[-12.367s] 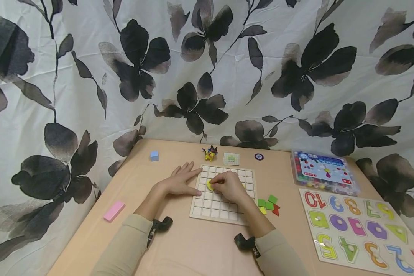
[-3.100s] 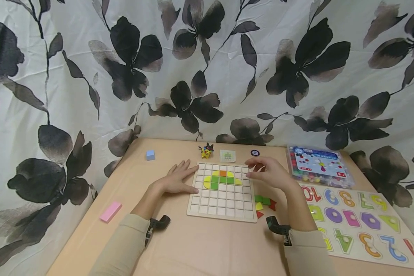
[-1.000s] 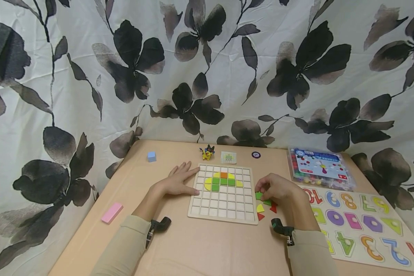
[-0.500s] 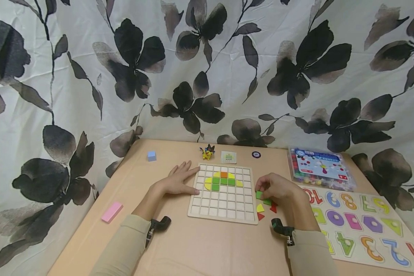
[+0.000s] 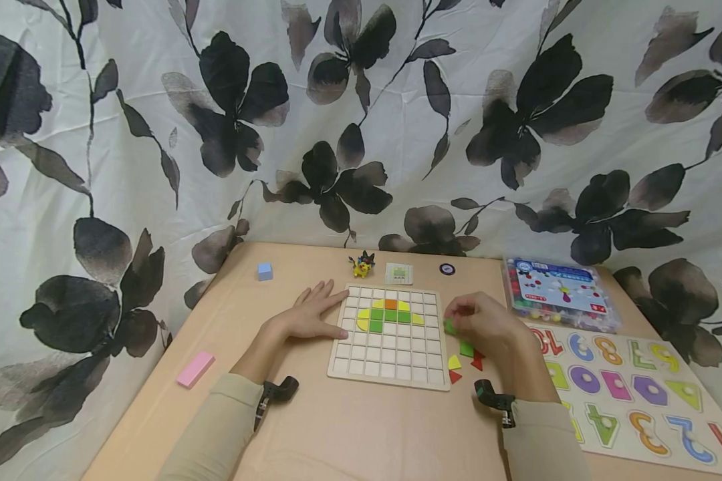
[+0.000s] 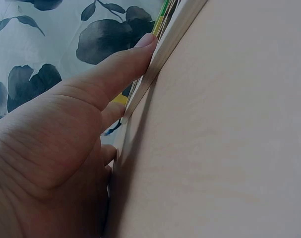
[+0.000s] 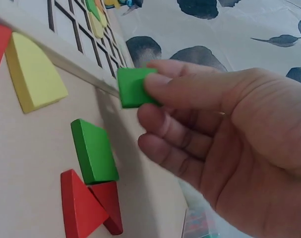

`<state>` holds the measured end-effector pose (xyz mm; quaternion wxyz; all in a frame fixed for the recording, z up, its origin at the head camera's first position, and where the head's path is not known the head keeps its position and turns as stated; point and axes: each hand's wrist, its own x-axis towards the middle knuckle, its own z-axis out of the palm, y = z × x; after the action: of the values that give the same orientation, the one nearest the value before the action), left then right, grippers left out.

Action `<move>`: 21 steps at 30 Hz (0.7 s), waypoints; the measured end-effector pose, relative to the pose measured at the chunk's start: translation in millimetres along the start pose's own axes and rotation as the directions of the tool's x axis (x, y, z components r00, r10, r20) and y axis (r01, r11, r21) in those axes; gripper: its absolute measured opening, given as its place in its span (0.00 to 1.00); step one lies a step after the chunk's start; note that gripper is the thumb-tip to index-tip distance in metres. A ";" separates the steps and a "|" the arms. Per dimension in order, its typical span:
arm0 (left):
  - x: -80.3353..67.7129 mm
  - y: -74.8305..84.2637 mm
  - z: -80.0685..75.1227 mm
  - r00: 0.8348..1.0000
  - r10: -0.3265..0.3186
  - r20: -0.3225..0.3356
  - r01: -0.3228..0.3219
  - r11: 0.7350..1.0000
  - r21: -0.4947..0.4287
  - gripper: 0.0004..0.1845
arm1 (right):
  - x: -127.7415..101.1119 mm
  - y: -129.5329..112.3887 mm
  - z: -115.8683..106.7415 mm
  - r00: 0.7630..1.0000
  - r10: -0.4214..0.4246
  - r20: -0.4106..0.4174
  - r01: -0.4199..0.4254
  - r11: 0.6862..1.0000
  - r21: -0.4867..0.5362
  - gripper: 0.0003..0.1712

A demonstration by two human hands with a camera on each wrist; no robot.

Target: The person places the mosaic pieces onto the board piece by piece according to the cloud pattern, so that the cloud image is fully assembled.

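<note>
One small green square piece (image 7: 133, 87) was pinched between the thumb and fingers of the right hand (image 5: 487, 327), held up just off the right edge of the grid board (image 5: 391, 374). The left hand (image 5: 309, 317) lay flat with straight fingers, its thumb pressed against the board's left edge.

The pinch looked light and only caught one side of the piece, so the piece could slip and drop onto the loose pieces below. If the left hand let go, the board could slide when the piece was pushed in. The piece might also sit crooked on the thin ribs between the cells and not go down.

Near the board's right side on the surface (image 5: 349, 427) lay another green piece (image 7: 94, 151), a yellow curved piece (image 7: 33, 74) and red triangles (image 7: 88, 208).

The right wrist view showed the pinch and the loose pieces up close; the head view hid them partly behind the hand. Only the head view showed the whole board with its yellow, green and orange picture (image 5: 388, 314). The left wrist view showed the thumb (image 6: 120, 67) touching the board's edge.
</note>
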<state>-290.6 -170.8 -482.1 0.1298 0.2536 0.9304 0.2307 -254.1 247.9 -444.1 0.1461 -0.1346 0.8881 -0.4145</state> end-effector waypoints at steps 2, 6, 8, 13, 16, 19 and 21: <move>-0.2 0.6 -0.3 1.000 0.002 0.001 -0.002 1.000 -0.003 0.57 | 1.5 -1.6 0.4 0.999 -0.017 -0.047 0.016 1.000 -0.010 0.08; -0.2 0.4 -0.4 1.000 -0.002 0.007 0.002 1.000 0.002 0.57 | 4.8 -10.7 6.1 0.991 -0.019 -0.133 0.028 0.997 0.067 0.08; -0.2 -0.1 0.2 1.000 -0.006 0.008 0.006 1.000 0.007 0.57 | 6.7 -15.6 11.0 0.986 -0.017 -0.166 0.037 0.992 0.117 0.08; 0.8 -1.5 1.0 1.000 -0.004 0.002 0.004 1.000 0.010 0.57 | 11.6 -25.3 23.5 0.977 -0.031 -0.212 0.070 0.981 0.182 0.06; 0.7 -1.7 1.3 1.000 -0.002 0.001 0.002 1.000 0.015 0.57 | 16.2 -28.6 29.7 0.974 -0.086 -0.209 0.123 0.977 0.172 0.07; 0.5 -1.3 1.1 1.000 -0.006 0.004 0.006 1.000 0.018 0.57 | 20.6 -30.6 34.6 0.970 -0.146 -0.194 0.175 0.974 0.142 0.09; -0.3 -0.4 0.8 1.000 0.001 0.000 -0.001 1.000 0.013 0.57 | 23.5 -31.3 37.4 0.968 -0.177 -0.180 0.201 0.972 0.125 0.10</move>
<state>-290.2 -171.0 -483.0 0.1282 0.2547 0.9318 0.2248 -258.2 194.0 -446.1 0.0399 -0.1730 0.8484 -0.4987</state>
